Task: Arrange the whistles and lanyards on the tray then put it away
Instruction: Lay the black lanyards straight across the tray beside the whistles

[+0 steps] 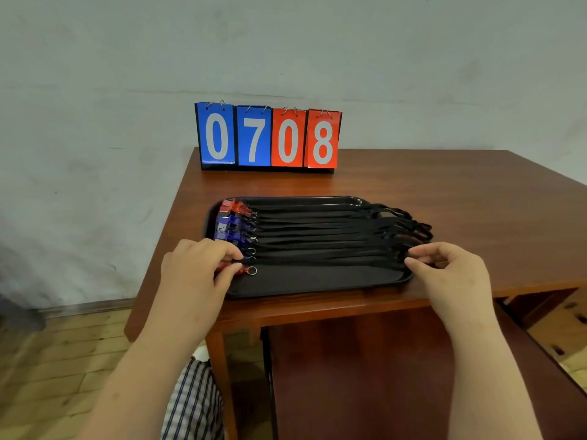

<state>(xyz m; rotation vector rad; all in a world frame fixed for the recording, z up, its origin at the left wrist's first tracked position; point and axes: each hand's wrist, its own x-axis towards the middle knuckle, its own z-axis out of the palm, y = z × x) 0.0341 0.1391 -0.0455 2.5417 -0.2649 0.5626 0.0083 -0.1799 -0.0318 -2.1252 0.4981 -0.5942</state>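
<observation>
At centre frame, on the tray (pixel 317 279), the left hand (pixel 193 268) pinches a red whistle (pixel 236 268); the right hand (pixel 444 268) pinches its lanyard (pixel 333 260) end. Laying this last one straight seems the step; next comes carrying the tray away.

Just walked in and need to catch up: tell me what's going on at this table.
A person is laying whistles with black lanyards in rows on a black tray on the wooden table. The left grip holds the nearest red whistle; the right grip pinches a lanyard end at the tray's right edge.
</observation>
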